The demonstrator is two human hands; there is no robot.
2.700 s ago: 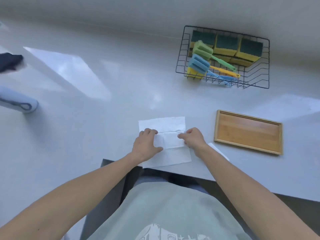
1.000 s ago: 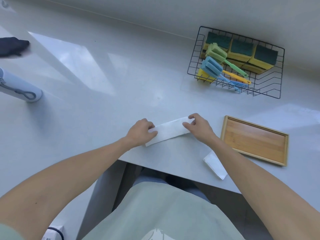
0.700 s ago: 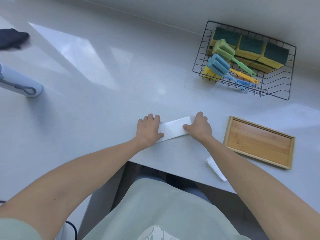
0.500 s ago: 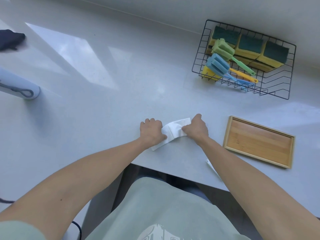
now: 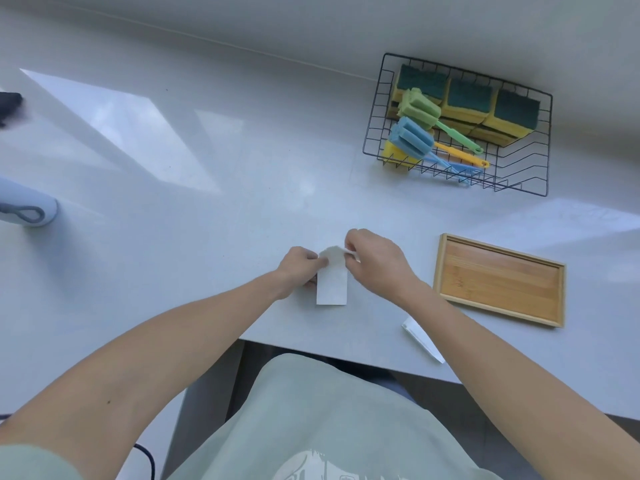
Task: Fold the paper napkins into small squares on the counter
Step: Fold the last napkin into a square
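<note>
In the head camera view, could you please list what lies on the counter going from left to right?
Dark cloth → pale blue cylinder → left hand → napkin strip → right hand → folded napkin → wooden tray.

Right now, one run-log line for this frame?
step: folding napkin strip | left hand: pinches far end | right hand: pinches far end, lifted | near end: flat on counter | wooden tray: bare
</note>
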